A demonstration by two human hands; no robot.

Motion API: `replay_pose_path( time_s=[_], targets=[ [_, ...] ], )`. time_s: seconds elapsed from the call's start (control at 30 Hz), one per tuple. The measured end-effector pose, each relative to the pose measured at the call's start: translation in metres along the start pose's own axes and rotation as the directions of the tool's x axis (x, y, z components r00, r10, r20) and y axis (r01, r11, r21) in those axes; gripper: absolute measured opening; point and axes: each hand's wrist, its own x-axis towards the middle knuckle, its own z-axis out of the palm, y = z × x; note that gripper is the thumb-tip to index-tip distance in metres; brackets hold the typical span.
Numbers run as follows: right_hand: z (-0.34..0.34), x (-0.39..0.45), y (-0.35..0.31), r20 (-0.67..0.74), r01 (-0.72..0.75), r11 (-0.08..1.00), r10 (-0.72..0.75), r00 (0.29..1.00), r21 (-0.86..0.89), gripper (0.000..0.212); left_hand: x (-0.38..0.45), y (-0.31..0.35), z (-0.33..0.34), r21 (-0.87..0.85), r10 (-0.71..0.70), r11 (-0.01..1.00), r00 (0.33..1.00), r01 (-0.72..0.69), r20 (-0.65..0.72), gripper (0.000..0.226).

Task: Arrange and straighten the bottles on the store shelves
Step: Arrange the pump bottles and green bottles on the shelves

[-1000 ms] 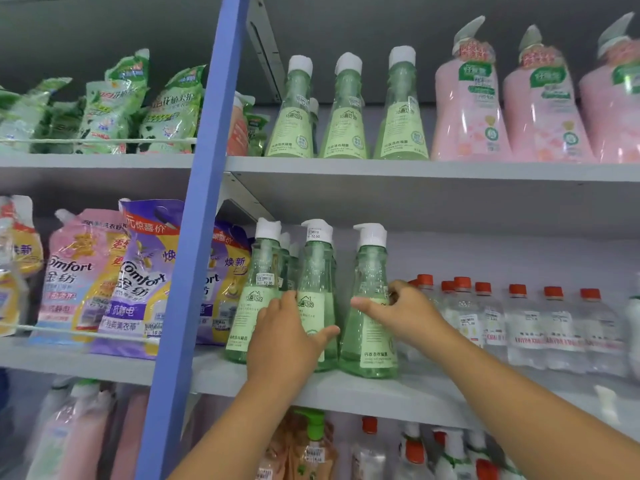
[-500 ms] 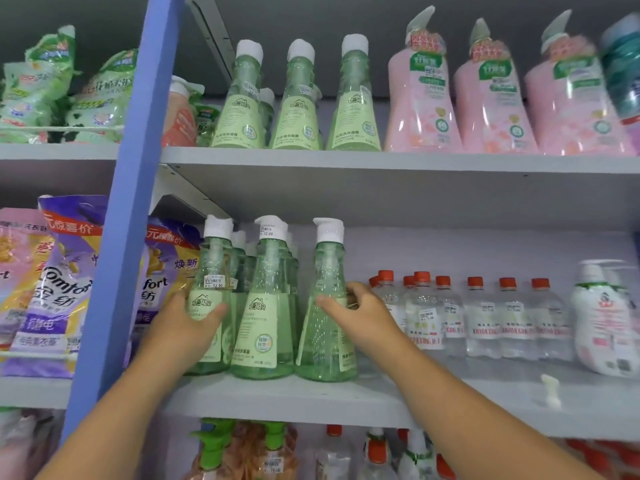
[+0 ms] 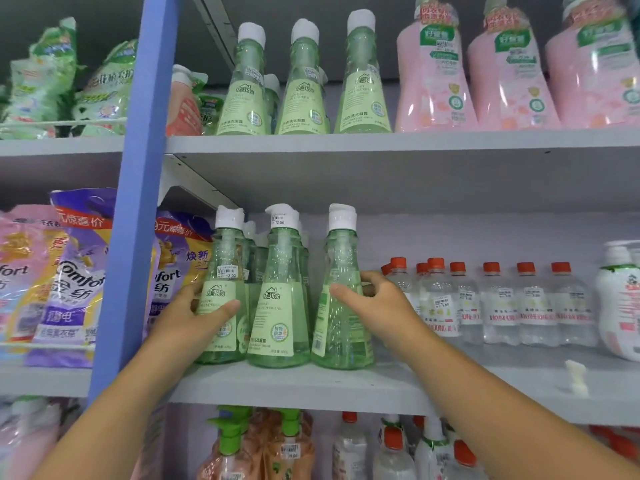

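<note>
Three green cone-shaped bottles with white caps stand in a front row on the middle shelf, with more green bottles behind them. My left hand grips the left green bottle, thumb across its label. My right hand grips the right green bottle from its right side; that bottle's label faces sideways. Between them the middle green bottle stands upright and untouched, label forward.
Clear bottles with orange caps stand right of my right hand, then a white pump bottle. A blue upright post and softener pouches lie left. More green bottles and pink bottles fill the upper shelf.
My left hand moved from the middle green bottle to the left one and now grips it. My right hand stays on the right bottle. The view shifted right.
</note>
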Motion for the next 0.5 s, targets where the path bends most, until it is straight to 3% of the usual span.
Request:
replay_pose_path(
  time_s=[0.13, 0.17, 0.27, 0.37, 0.43, 0.5],
  targets=[
    [0.001, 0.001, 0.002, 0.006, -0.026, 0.998, 0.027, 1.000, -0.050, 0.076, 0.001, -0.001, 0.000, -0.068, -0.008, 0.998, 1.000, 0.009, 0.026, 0.060],
    [0.000, 0.001, 0.002, 0.010, -0.032, 0.999, 0.033, 0.999, -0.033, 0.072, 0.002, -0.002, 0.000, -0.084, -0.007, 0.996, 1.000, 0.009, 0.029, 0.060],
    [-0.005, 0.002, 0.002, 0.046, -0.031, 0.999, 0.030, 0.998, 0.032, 0.027, 0.001, -0.003, 0.000, -0.108, 0.002, 0.994, 0.999, 0.003, 0.051, 0.059],
    [-0.004, 0.003, 0.004, 0.045, -0.034, 0.999, 0.032, 0.998, 0.039, 0.015, -0.005, 0.002, 0.000, -0.069, 0.002, 0.998, 1.000, -0.001, 0.024, 0.057],
    [0.001, 0.003, 0.003, 0.040, -0.034, 0.999, 0.032, 0.999, 0.038, 0.030, -0.012, 0.004, 0.000, -0.002, 0.138, 0.990, 0.982, -0.140, -0.129, 0.056],
    [0.003, 0.002, 0.002, 0.028, -0.023, 1.000, 0.022, 0.999, 0.017, 0.053, -0.022, 0.007, 0.004, 0.104, 0.403, 0.915, 0.876, -0.389, -0.265, 0.052]
  ],
)
